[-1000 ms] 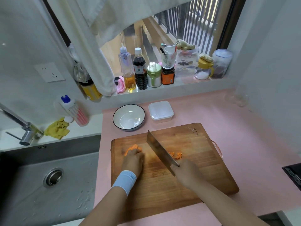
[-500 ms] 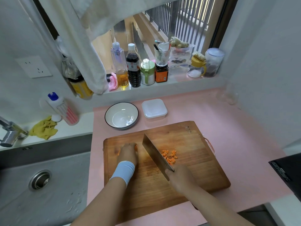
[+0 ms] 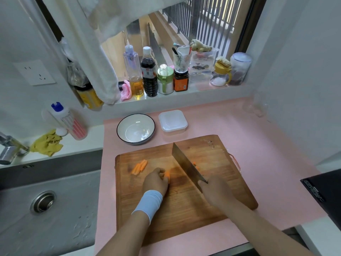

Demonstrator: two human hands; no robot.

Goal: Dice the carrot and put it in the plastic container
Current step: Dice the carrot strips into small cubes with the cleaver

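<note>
Far left: brushed steel sink [image 3: 55, 228] with round drain [image 3: 43, 201], set below the ledge. On the ledge behind it, a crumpled yellow cloth [image 3: 47, 143] and, just beside it, a white squeeze bottle with blue cap [image 3: 68, 121]. Pink worktop [image 3: 258, 145] starts at the sink's right edge and carries a rectangular wooden cutting board [image 3: 184, 209]. On the board's left part lie a few long orange carrot strips [image 3: 139, 166], side by side, apart from the hands. Left hand [image 3: 156, 181], pale blue wristband [image 3: 148, 202] on the wrist, sits right of the strips; its fingers [image 3: 160, 171] are curled down over a short orange carrot piece [image 3: 167, 175], pinning it to the board. Behind the board, a white ceramic bowl with dark rim [image 3: 125, 124]; nothing can be seen in it. Broad steel cleaver [image 3: 186, 166] stands on edge across the board's middle, tip pointing away, blade just right of the held piece with a gap between. Small orange diced carrot bits [image 3: 196, 166] show past the blade's right face, mostly hidden by it. The square translucent white plastic container [image 3: 173, 131] stands on the worktop right of the bowl, near the board's far edge; no carrot can be seen in it, and whether a lid is on cannot be told. Right hand [image 3: 215, 189] is wrapped tight round the cleaver's handle, which is covered by the grip. Far right edge: corner of a flat black appliance [image 3: 324, 193].
</note>
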